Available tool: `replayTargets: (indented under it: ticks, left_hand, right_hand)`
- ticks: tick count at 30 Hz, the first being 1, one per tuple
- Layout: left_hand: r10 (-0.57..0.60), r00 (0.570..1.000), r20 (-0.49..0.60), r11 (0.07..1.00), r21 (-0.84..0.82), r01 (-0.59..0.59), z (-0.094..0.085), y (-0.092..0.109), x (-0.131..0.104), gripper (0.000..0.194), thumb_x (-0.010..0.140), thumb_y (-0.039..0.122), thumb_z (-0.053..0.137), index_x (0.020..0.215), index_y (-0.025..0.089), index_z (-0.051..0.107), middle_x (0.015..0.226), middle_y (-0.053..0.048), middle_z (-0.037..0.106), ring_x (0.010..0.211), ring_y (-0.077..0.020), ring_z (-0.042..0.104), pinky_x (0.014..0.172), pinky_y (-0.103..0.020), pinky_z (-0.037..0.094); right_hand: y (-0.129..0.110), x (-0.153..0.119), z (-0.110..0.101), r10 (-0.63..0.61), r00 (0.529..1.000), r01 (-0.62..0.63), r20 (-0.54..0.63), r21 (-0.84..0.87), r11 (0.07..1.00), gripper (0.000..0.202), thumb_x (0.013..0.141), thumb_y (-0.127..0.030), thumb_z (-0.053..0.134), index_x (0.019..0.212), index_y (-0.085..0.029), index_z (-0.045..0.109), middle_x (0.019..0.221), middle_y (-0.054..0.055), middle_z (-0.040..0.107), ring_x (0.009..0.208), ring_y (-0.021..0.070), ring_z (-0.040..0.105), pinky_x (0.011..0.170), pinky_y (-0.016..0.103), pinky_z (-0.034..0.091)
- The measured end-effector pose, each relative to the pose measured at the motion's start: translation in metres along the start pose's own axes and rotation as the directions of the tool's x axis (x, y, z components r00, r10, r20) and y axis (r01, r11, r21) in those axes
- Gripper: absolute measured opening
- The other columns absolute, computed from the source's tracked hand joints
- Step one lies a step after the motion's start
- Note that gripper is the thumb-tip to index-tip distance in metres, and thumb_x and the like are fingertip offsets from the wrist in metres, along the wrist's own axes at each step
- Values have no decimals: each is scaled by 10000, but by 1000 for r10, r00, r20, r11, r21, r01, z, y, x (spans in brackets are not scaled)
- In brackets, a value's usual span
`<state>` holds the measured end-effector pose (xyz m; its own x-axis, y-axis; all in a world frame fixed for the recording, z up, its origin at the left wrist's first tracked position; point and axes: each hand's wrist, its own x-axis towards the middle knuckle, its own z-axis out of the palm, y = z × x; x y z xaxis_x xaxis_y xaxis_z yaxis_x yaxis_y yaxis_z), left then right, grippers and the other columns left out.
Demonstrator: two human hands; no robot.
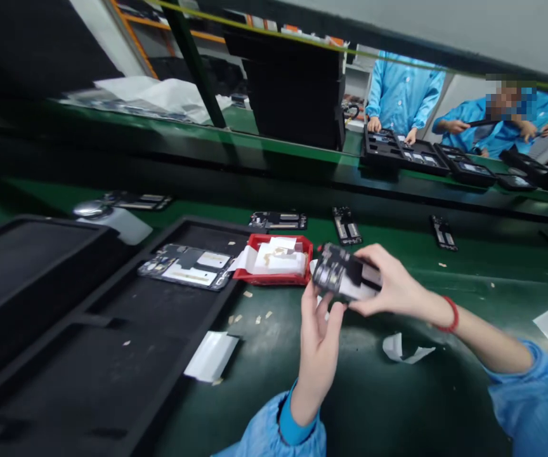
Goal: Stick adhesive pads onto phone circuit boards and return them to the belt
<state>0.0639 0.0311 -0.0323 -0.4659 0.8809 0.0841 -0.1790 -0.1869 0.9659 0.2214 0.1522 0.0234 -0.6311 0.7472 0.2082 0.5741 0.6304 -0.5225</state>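
An opened phone body [345, 273], with its dark circuit parts and pale inner panel facing up, is held tilted above the green bench. My right hand [392, 282] grips its right end, thumb below and fingers on the upper edge. At its lower left, the fingertips of my left hand [319, 349] are against the edge; part of them is hidden. Just left of the phone stands a red tray [274, 279] holding white paper pieces. A second opened phone body [186, 270] lies in a black foam tray [160, 327] farther left.
More phone parts [347, 225] lie along the bench's back. Scraps of white film [407, 349] and a white packet [211, 355] are on the green surface [264, 412]. A white dispenser [112, 219] stands at left. Beyond a rail, people in blue coats [404, 92] handle black trays.
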Motion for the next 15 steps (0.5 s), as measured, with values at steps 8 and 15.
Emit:
replayTargets:
  ticks: [8, 15]
  left_hand:
    - [243, 970, -8, 960, 146, -239, -7, 18, -4, 345, 995, 369, 590, 1299, 217, 529, 1171, -115, 708, 1058, -218, 734, 876, -314, 607]
    - [413, 909, -58, 879, 286, -381, -9, 20, -5, 46, 983, 245, 588, 998, 203, 595, 854, -16, 669, 692, -121, 711, 588, -180, 554]
  right_hand:
    - [-67, -17, 24, -62, 942, 191, -331, 375, 907, 81, 894, -248, 713, 946, -234, 653, 1293, 113, 583, 1225, 251, 619, 1040, 424, 549]
    - [-74, -4, 28, 11, 947, 149, -321, 472, 869, 40, 859, -221, 750, 855, -236, 713, 1349, 108, 600, 1254, 259, 626, 1098, 448, 542]
